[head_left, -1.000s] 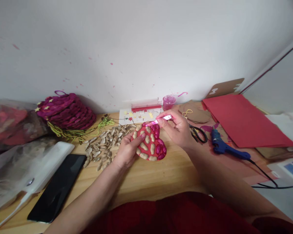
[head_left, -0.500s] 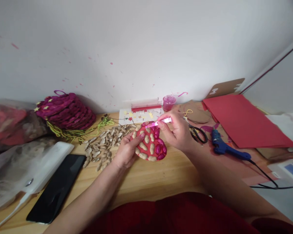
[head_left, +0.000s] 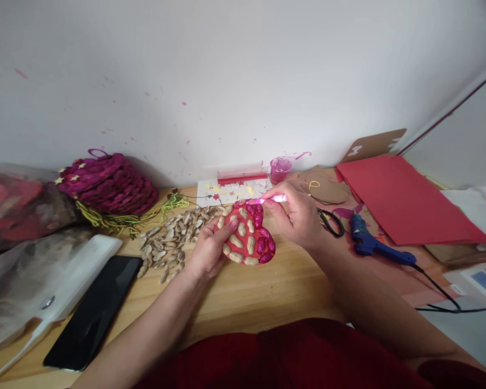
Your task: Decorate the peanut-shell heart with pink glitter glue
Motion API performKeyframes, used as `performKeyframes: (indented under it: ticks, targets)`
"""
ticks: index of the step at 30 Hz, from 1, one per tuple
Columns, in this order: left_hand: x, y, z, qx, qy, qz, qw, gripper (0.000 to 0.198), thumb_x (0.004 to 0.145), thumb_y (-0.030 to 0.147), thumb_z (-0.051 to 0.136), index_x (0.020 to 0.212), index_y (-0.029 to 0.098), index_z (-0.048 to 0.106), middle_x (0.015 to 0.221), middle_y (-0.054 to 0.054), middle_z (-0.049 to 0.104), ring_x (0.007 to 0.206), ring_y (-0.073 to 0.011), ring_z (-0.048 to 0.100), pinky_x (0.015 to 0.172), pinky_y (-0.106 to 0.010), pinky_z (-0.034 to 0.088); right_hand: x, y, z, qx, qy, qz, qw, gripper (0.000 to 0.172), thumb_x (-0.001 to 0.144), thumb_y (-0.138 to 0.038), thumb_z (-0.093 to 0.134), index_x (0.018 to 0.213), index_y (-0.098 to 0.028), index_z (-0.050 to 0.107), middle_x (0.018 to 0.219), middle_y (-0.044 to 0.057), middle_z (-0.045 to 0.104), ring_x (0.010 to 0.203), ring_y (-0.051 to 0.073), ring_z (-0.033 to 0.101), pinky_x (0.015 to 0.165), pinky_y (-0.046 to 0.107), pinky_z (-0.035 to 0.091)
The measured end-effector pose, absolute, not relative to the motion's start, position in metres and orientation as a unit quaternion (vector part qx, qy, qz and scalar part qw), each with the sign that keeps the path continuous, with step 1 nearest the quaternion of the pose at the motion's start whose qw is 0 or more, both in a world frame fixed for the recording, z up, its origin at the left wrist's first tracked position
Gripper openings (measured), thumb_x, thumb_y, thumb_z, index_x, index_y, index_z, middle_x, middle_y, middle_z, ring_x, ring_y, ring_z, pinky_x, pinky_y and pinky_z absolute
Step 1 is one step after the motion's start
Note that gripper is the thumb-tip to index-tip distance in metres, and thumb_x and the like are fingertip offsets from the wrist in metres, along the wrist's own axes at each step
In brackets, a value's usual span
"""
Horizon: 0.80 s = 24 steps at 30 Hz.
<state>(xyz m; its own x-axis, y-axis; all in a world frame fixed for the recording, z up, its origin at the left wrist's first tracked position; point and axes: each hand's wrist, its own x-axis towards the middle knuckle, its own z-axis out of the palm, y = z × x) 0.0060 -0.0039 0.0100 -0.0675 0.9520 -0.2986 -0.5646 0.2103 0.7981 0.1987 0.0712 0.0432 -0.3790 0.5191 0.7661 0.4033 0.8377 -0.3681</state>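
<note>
A red heart-shaped card (head_left: 249, 240) covered with glued peanut shells lies on the wooden table (head_left: 243, 297). Some of its shells, at the top and right, are painted glittery pink. My left hand (head_left: 208, 248) grips the heart's left edge with fingers curled over it. My right hand (head_left: 297, 213) pinches a thin white-and-pink brush (head_left: 273, 199), whose tip touches a shell at the heart's top. A pile of loose peanut shells (head_left: 172, 237) lies just left of the heart.
A small pink cup (head_left: 279, 169) and a star sticker sheet (head_left: 230, 190) sit by the wall. Black scissors (head_left: 331, 221), a blue glue gun (head_left: 372, 243) with its cable and red paper sheets (head_left: 400, 197) lie right. A black phone (head_left: 93, 310) and magenta shell ornaments (head_left: 109, 183) lie left.
The brush tip has shifted slightly along the top of the heart, and my right hand has dipped a little. My left hand keeps its hold.
</note>
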Motion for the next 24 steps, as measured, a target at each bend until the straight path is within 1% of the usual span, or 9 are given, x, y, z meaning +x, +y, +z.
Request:
performKeyframes:
  ticks: [5,8,11,15,18,21,24]
  targets:
    - [0.0054,-0.0042,0.0084,0.22,0.43,0.583,0.653,0.037,0.065,0.033,0.1,0.086,0.014,0.077,0.075,-0.008,0.079,0.058,-0.0187,0.072,0.06,-0.029,0.061,0.1962,0.0698,0.0421,-0.268,-0.832,0.083,0.479,0.006,0.102,-0.022,0.063,0.099,-0.027,0.067,0.092,0.0,0.079,0.089,0.022,0.071,0.085,0.041,0.045]
    - [0.0049,-0.0036,0.0068,0.215,0.428,0.582,0.657,0.038,0.064,0.033,0.1,0.087,0.014,0.077,0.076,-0.009,0.08,0.059,-0.0197,0.073,0.06,-0.03,0.061,0.1994,0.0729,0.042,-0.273,-0.832,0.074,0.477,0.006,0.102,-0.022,0.063,0.099,-0.027,0.066,0.094,0.0,0.079,0.092,0.023,0.071,0.086,0.042,0.045]
    - [0.0047,-0.0032,0.0065,0.215,0.424,0.586,0.657,0.039,0.063,0.034,0.101,0.088,0.015,0.077,0.076,-0.009,0.08,0.06,-0.0203,0.074,0.061,-0.031,0.061,0.2028,0.0757,0.0431,-0.287,-0.818,0.07,0.494,0.005,0.102,-0.023,0.064,0.099,-0.026,0.067,0.093,0.001,0.078,0.091,0.023,0.071,0.088,0.043,0.045]
    - [0.0052,-0.0034,0.0077,0.222,0.423,0.583,0.657,0.04,0.064,0.034,0.101,0.089,0.015,0.076,0.074,-0.007,0.079,0.056,-0.0181,0.072,0.058,-0.028,0.06,0.2011,0.0737,0.0436,-0.273,-0.82,0.096,0.494,0.005,0.102,-0.023,0.064,0.1,-0.025,0.068,0.094,0.001,0.079,0.091,0.022,0.071,0.088,0.041,0.046]
    - [0.0052,-0.0034,0.0086,0.226,0.424,0.584,0.654,0.041,0.063,0.035,0.101,0.088,0.014,0.076,0.075,-0.007,0.08,0.057,-0.0183,0.073,0.059,-0.029,0.061,0.2,0.0719,0.044,-0.275,-0.831,0.083,0.476,0.007,0.102,-0.024,0.063,0.098,-0.025,0.068,0.094,0.002,0.079,0.093,0.022,0.071,0.087,0.041,0.046]
    - [0.0056,-0.0033,0.0092,0.23,0.428,0.582,0.652,0.043,0.06,0.037,0.102,0.084,0.014,0.075,0.071,-0.006,0.079,0.055,-0.0179,0.072,0.056,-0.028,0.06,0.2012,0.0724,0.0443,-0.299,-0.812,0.083,0.494,0.008,0.103,-0.025,0.061,0.099,-0.024,0.068,0.094,0.003,0.079,0.093,0.023,0.071,0.089,0.042,0.047]
    - [0.0065,-0.0034,0.0092,0.238,0.431,0.578,0.65,0.043,0.059,0.038,0.103,0.084,0.015,0.074,0.071,-0.005,0.078,0.054,-0.017,0.071,0.055,-0.026,0.059,0.2013,0.0738,0.0429,-0.289,-0.805,0.108,0.506,0.007,0.102,-0.025,0.062,0.099,-0.024,0.068,0.095,0.003,0.079,0.092,0.022,0.071,0.087,0.04,0.048]
